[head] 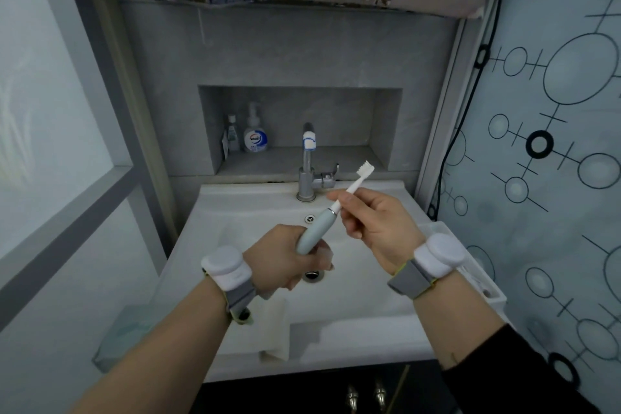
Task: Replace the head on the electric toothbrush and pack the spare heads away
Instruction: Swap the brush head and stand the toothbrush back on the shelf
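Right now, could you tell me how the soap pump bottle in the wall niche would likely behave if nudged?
The pump bottle stands upright, tall with a narrow pump top, so it may tip if pushed high. It looks like smooth plastic, so probably slippery when wet. A smaller bottle stands close on its left and could get knocked.

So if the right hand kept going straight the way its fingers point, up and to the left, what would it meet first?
Probably the faucet. The right hand pinches the white brush head with fingertips aimed up-left, toward the faucet's base behind the sink. Depth is unclear from this one view, so the hand might pass in front of it.
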### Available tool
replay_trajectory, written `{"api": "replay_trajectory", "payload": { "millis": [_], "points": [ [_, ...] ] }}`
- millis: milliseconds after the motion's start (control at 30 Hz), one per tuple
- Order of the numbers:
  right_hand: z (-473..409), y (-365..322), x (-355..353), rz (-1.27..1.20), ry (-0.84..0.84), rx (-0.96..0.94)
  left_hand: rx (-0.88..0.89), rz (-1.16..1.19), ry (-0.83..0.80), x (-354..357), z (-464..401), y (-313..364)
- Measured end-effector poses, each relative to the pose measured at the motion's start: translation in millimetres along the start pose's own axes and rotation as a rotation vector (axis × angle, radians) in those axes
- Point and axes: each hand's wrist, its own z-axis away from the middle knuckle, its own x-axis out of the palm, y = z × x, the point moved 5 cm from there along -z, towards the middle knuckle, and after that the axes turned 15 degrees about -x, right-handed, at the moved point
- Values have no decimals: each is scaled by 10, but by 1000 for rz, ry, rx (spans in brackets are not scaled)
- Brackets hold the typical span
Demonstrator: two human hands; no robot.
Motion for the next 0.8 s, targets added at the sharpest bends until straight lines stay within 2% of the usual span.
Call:
{"api": "replay_trajectory", "payload": {
  "millis": [67,267,433,600,800],
  "points": [
    [11,-12,10,17,23,-30,16,-17,-3,6,11,30],
    [100,39,4,6,275,-65,84,-512,416,-14,-51,108],
    [192,126,0,-10,434,-31,177,-627,516,40,-92,46],
    [184,131,24,-31,424,-3,193,-633,540,38,-117,12],
    [71,121,84,95,228,53,138,-531,581,-97,-140,-66]
  ]
}}
